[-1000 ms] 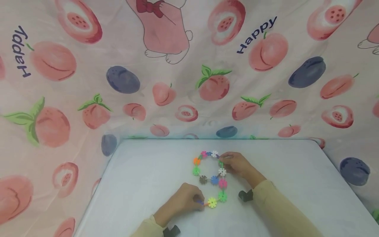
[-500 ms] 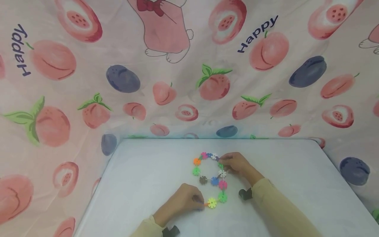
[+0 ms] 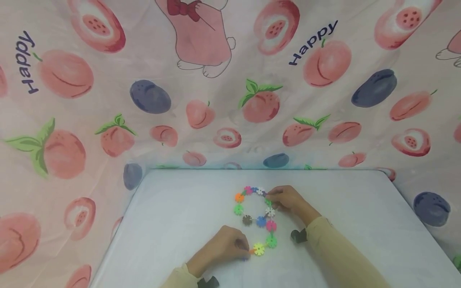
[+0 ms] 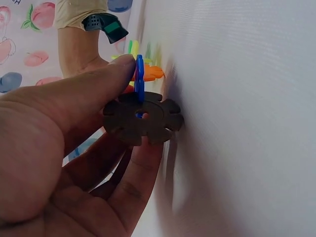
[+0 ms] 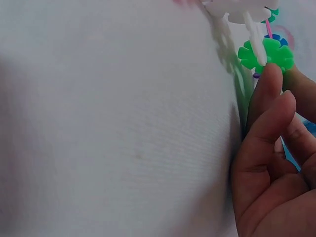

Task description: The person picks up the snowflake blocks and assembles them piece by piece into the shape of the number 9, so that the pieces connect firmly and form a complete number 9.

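Note:
Interlocking plastic snowflake discs in several colours form a loop with a tail on the table in the head view; a pink disc (image 3: 271, 226) and a yellow disc (image 3: 259, 249) belong to the tail. At the tail's end, my left hand (image 3: 228, 243) pinches a blue disc (image 4: 140, 74), seen edge-on in the left wrist view. A dark disc (image 4: 160, 118) is slotted to it, with a finger beneath. My right hand (image 3: 288, 198) holds the loop's upper right side, its fingertips on a green disc (image 5: 276, 54) beside a white disc (image 5: 237, 7).
The chain lies on a white-covered table (image 3: 173, 200). Behind it hangs a fruit-printed cloth (image 3: 216, 88). Dark wrist devices sit below each hand, one at the right wrist (image 3: 298, 236), another at the left wrist (image 3: 208, 282).
My left hand and the tail have shifted slightly toward the near edge. The loop's upper right part has dropped a little, and my right hand keeps nearly the same place.

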The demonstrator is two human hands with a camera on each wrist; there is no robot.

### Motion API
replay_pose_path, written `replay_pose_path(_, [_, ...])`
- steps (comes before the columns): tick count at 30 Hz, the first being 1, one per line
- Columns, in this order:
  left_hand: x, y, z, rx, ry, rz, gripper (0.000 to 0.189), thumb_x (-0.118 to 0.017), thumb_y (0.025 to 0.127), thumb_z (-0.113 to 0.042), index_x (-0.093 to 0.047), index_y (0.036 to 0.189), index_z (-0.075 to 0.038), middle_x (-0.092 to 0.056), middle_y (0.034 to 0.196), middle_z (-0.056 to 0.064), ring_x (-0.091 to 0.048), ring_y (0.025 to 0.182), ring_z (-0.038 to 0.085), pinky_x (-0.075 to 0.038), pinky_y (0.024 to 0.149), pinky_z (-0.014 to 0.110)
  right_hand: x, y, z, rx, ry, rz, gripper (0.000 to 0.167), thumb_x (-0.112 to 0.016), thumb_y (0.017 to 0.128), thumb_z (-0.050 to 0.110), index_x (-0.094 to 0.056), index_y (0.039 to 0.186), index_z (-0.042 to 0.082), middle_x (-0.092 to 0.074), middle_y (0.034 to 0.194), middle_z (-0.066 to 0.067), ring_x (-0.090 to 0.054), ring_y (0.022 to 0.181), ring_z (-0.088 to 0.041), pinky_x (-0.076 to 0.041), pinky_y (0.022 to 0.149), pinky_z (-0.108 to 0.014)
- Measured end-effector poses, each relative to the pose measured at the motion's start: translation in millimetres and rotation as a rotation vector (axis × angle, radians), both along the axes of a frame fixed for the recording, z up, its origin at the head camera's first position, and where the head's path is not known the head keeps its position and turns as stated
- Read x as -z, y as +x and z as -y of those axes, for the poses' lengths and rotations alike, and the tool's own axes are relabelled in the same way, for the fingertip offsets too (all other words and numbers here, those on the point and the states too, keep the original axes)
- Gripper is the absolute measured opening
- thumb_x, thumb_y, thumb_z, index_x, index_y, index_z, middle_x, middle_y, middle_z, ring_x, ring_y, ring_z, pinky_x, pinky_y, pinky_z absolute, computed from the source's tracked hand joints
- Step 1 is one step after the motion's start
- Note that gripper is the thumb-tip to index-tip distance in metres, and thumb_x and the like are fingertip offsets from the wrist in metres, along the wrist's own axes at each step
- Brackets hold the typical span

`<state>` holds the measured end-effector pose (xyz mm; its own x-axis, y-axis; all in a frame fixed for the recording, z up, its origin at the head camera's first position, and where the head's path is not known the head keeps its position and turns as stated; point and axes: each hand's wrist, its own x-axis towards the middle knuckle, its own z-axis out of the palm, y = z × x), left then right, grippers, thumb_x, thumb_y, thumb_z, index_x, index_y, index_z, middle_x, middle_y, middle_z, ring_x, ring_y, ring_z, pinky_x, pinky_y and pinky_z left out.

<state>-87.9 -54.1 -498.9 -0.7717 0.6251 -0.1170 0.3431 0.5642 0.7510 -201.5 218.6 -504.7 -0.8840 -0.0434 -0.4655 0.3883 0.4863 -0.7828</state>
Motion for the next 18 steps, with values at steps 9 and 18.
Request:
replay_pose_path(9, [1.9, -1.1, 4.1, 0.022, 0.038, -0.008, 0.014, -0.083, 0.084, -0.031, -0.079, 0.092, -0.02, -0.07, 0.08, -0.019, -0.06, 0.073, -0.007, -0.052, 0.071, 0.016, 7.0, 2.0, -13.0, -0.01, -0.018, -0.059, 0.036, -0.076, 0.092, 0.029, -0.071, 0.119, 0.006, -0.071, 0.102, -0.009, -0.069, 0.081, -0.019, -0.056, 0.071, -0.03])
replay_pose_path(18, [-10.8, -13.4, 36.3, -0.103, 0.032, -0.021, 0.025, -0.07, 0.094, -0.038, -0.076, 0.11, -0.019, -0.075, 0.103, -0.011, -0.067, 0.093, 0.003, -0.056, 0.081, 0.026, -1.8, 16.3, -40.9, 0.013, 0.07, -0.173, 0.041, -0.069, 0.097, 0.038, -0.068, 0.125, 0.008, -0.071, 0.12, -0.011, -0.069, 0.101, -0.022, -0.058, 0.083, -0.034])
